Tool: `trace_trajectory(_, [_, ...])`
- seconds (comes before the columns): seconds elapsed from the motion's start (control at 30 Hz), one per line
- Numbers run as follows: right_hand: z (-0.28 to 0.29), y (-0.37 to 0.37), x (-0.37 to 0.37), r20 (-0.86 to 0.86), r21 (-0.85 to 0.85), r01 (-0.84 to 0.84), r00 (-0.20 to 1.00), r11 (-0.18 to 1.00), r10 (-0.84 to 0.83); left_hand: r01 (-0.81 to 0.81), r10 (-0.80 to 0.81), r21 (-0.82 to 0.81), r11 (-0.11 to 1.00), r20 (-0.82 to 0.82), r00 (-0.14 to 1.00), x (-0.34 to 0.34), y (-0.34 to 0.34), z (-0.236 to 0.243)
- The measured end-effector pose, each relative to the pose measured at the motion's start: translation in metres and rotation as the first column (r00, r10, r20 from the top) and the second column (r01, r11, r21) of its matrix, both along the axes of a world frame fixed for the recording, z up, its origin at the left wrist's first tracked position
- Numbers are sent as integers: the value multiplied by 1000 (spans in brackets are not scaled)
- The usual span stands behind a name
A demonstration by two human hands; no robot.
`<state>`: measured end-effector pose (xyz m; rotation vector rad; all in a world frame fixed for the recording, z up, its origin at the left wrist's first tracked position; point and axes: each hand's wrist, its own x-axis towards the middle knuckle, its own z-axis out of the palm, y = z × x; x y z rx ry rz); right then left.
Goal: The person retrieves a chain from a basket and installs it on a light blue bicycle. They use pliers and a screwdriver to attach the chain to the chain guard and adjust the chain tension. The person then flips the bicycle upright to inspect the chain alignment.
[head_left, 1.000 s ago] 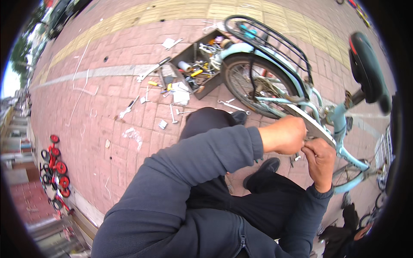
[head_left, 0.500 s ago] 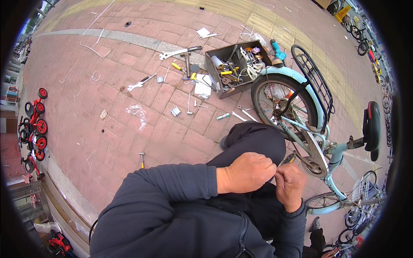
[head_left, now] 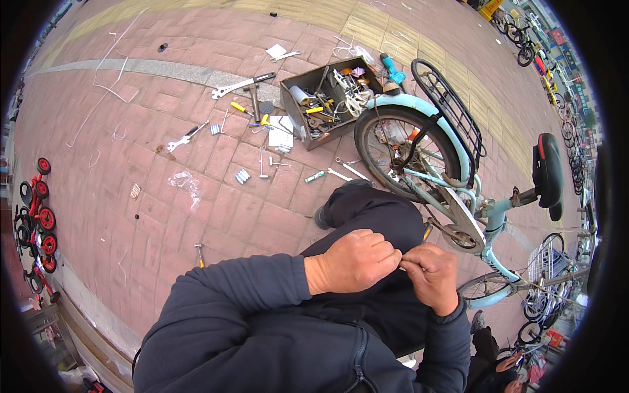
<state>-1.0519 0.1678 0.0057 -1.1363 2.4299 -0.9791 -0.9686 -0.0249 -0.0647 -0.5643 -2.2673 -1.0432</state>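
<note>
Above my lap, my left hand [head_left: 357,262] is closed with its fingers curled in. My right hand [head_left: 430,274] meets it fingertip to fingertip, thumb and forefinger pinched. Whatever small thing sits between them is hidden by the fingers. Just beyond my knee lies a light-blue bicycle [head_left: 496,226], tipped over. Its rear wheel [head_left: 407,152], black rack [head_left: 452,105] and chain guard [head_left: 462,213] face me, and its black saddle [head_left: 549,177] points off to the right.
A metal toolbox [head_left: 291,114] full of tools stands behind the wheel, a teal power tool [head_left: 393,69] beside it. Wrenches [head_left: 242,85], a hammer [head_left: 254,105] and batteries [head_left: 242,176] lie on the brick paving. Red-wheeled children's bikes [head_left: 46,219] line the left; a person's shoe [head_left: 477,321] shows lower right.
The whole scene has shifted left in the picture as the view turned. My hands stay together at their fingertips, with the right fingers slightly more extended toward the left hand.
</note>
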Motion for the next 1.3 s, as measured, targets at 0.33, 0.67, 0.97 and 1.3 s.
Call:
trace_trajectory(0.33, [-7,38,28,-78,-30,42,996,999,-44,83,-74,-73,994,119,990,8,32,5])
trace_trajectory(0.67, [13,146,24,-255,-323,525,753,787,-607,-206,-144,443,873,636,759,-1,11,45])
trace_trajectory(0.97, [-106,328,128,210,-53,998,-7,-19,-978,-139,-327,638,757,554,765,-79,31,53])
trace_trajectory(1.3, [-91,273,57,248,-46,991,133,125,-960,-207,-108,776,596,333,937,-217,-85,47])
